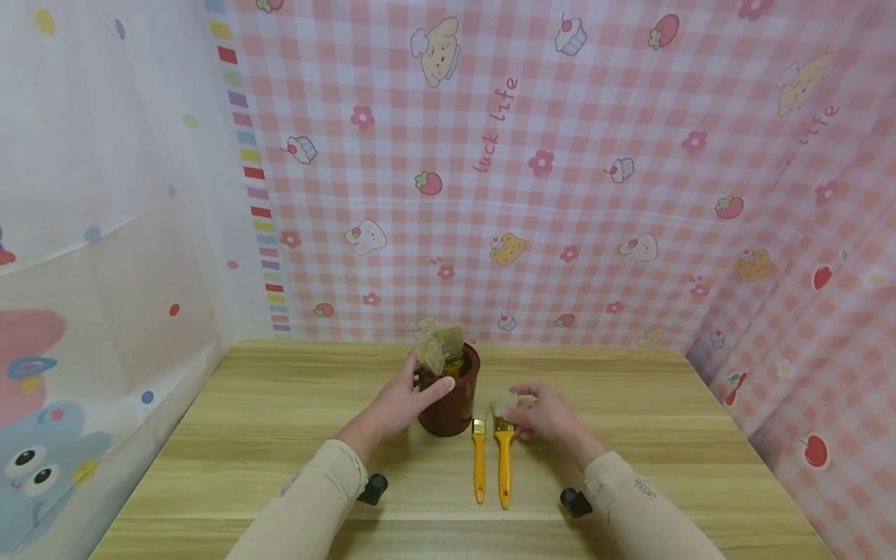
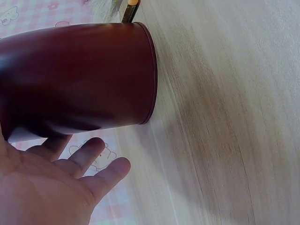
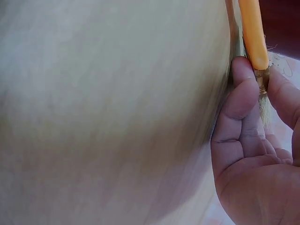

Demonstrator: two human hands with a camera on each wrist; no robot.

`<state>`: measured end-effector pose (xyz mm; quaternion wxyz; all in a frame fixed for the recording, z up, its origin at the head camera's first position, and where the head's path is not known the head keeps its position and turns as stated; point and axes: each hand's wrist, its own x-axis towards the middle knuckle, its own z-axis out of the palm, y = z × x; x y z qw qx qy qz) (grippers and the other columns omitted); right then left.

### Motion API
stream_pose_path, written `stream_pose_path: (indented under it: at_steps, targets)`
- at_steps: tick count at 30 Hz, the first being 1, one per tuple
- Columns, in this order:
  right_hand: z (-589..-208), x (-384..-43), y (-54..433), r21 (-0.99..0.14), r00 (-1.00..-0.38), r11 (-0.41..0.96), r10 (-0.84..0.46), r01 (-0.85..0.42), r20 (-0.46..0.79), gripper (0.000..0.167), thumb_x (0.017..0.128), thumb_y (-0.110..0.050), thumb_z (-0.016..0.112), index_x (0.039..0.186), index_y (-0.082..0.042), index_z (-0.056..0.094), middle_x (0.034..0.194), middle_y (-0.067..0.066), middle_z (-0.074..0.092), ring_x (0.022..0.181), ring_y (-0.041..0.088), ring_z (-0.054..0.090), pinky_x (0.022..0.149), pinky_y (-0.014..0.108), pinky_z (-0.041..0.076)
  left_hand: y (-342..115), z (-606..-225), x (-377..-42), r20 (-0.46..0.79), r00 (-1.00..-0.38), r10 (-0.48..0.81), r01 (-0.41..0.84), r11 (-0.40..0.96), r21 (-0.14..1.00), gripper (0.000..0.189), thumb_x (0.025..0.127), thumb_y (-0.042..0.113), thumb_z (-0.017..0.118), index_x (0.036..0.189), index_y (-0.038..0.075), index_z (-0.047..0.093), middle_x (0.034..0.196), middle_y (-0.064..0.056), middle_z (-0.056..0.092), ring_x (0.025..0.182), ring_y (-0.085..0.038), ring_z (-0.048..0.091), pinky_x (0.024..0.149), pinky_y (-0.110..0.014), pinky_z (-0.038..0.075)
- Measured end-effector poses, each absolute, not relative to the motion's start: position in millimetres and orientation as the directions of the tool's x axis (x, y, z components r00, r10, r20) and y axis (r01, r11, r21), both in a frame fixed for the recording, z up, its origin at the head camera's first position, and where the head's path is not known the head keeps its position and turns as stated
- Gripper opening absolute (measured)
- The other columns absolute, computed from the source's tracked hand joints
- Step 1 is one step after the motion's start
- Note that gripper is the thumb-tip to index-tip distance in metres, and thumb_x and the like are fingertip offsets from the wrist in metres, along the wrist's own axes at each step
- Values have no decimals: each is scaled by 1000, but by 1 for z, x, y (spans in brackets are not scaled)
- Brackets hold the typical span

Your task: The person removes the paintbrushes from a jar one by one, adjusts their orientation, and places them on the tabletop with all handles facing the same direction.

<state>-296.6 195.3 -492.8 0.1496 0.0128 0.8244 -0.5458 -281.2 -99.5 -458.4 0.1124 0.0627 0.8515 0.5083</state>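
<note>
A dark reddish-brown cup (image 1: 448, 416) stands upright towards the back of the wooden table, with paintbrushes (image 1: 448, 346) in it, bristles up. My left hand (image 1: 397, 400) holds the cup at its left side, thumb over the front near the rim. In the left wrist view the other fingers (image 2: 82, 157) spread out beside the cup's wall. Right of the cup, my right hand (image 1: 546, 414) pinches a wide paintbrush (image 1: 505, 470) between thumb and fingers at its metal ferrule, its yellow handle towards me. Left of it lies a narrower paintbrush (image 1: 479, 467), also with a yellow handle.
The wooden table (image 1: 280, 435) reaches back to a pink checked curtain (image 1: 532, 202). A pale printed curtain (image 1: 112, 194) hangs at the left. Black pieces (image 1: 576, 502) stick out at both sleeve cuffs.
</note>
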Motion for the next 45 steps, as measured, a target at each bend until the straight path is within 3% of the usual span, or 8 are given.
stream_pose_path:
  at_steps: [19,30,45]
  targets:
    - [-497,-296,190,-886,-958,421,-115,194,-265,58,98,-11,80,150,0,56,92,12,78,66,16,66,61,31,61,-99,-457,-281,-131,-967,220,-13,470,883,111,98,71,64,174,25,-2,178,-19,23,162,-42,31,128,-65,30]
    - [-496,-291,186,-848,-966,514,-131,127,-224,56,94,-12,83,143,3,60,87,10,76,65,15,69,62,33,63,-98,-458,-281,-127,-969,214,-12,469,883,110,98,70,64,175,25,0,178,-18,23,162,-42,30,129,-64,29]
    - [-499,-290,184,-818,-964,570,-166,79,-209,49,91,-13,87,133,0,67,81,5,70,66,12,65,57,27,55,-99,-459,-280,-121,-970,211,-7,474,880,110,98,71,64,175,24,1,177,-19,24,161,-43,32,129,-65,30]
